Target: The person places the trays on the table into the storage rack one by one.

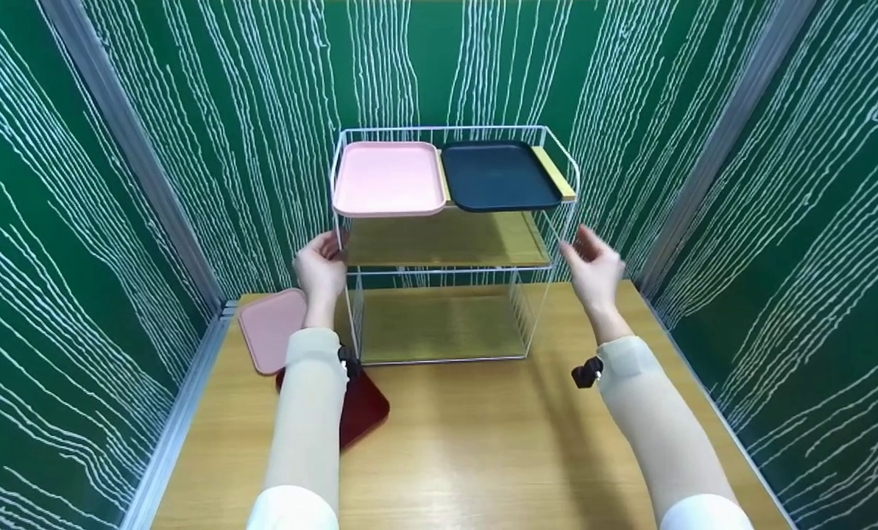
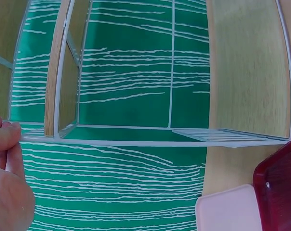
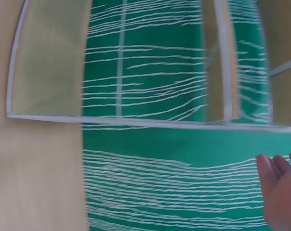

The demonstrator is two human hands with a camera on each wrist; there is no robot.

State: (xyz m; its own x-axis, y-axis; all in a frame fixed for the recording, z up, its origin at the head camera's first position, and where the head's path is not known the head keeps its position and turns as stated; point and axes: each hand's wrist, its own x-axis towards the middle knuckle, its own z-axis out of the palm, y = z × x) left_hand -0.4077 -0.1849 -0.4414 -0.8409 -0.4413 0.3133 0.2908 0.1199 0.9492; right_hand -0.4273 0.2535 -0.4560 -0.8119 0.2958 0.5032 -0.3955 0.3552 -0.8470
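A white wire rack (image 1: 446, 239) with three wooden shelves stands at the back of the wooden table (image 1: 483, 442). On its top shelf a pink tray (image 1: 387, 179) lies beside a dark navy tray (image 1: 499, 175). My left hand (image 1: 321, 266) is at the rack's left front post at middle-shelf height, fingers curled on the wire. In the left wrist view its fingertips (image 2: 6, 137) lie on the rack wire (image 2: 136, 143). My right hand (image 1: 593, 269) hovers by the rack's right side, fingers spread and blurred, apart from the wire. The right wrist view shows this hand (image 3: 280, 187) below the rack (image 3: 136, 121).
A second pink tray (image 1: 269, 327) lies on the table left of the rack, overlapping a dark red tray (image 1: 365, 405) under my left forearm. Both show in the left wrist view, pink (image 2: 227, 211) and red (image 2: 280, 183). Green patterned walls close in on three sides.
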